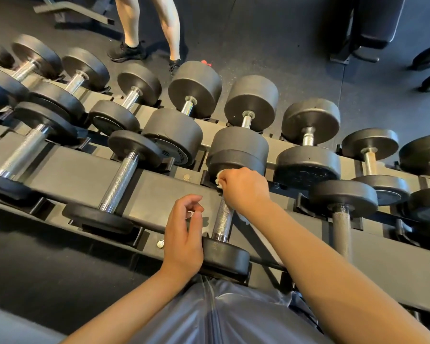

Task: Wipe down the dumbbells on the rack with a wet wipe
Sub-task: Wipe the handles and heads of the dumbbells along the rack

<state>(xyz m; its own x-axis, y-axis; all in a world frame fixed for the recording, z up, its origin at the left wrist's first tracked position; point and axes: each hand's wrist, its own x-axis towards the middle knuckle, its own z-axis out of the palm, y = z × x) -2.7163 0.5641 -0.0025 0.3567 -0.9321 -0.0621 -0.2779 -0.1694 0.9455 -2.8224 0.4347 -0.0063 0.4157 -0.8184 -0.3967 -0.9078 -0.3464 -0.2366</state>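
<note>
At the rack's (85,175) near tier, centre: right hand (243,188) curled round wet wipe (220,180), pinching it against the far end of the dumbbell (224,219) handle, likely to scrub the knurling. Left hand (184,234) loosely curled, holding nothing, just beside the near head. Dumbbell cradled, long axis pointing away from the body.

Black dumbbells (224,214) with knurled silver handles (223,219), white wipe (219,178), black rack (174,192)

Faint embossed lettering on the end face of one lower-tier dumbbell (176,155) is too blurred to read.
</note>
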